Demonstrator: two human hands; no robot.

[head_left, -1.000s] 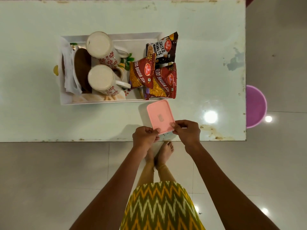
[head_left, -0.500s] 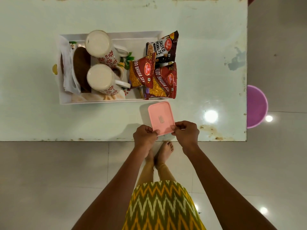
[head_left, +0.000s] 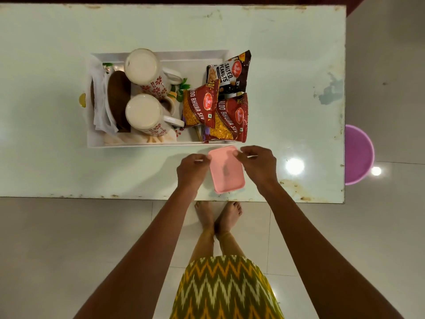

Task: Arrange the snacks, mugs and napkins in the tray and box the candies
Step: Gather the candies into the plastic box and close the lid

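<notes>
Now, pink box [head_left: 227, 173]: sits on the tabletop [head_left: 57, 166] close to the front edge, right of centre, just short of the tray's near rim; lid on, contents hidden.
Long axis: runs from the front edge toward the tray [head_left: 147, 145], far end tilted slightly left.
Left hand [head_left: 192, 168]: fingers curled, tips pinching the far-left corner of the lid.
Right hand [head_left: 258, 164]: curled likewise on the far-right corner; motion blur there, so depth of grip cannot be told.
Key relation: box lies between the two hands, equally near both, each hand on its own side; near corners free of fingers.
Tray contents: two mugs [head_left: 142, 111] mid-tray, napkins [head_left: 99, 107] at the left end, snack packets [head_left: 230, 118] at the right end, overhanging the rim.
Step, as judged: pressing the lid shut corner by corner; looks like the closing step of the task.
Change from half a second ago: hands then held the near corners, by the front edge; now sit at the far corners, toward the tray.
Unchanged: box in about the same spot and heading; tray and its load as before.
</notes>
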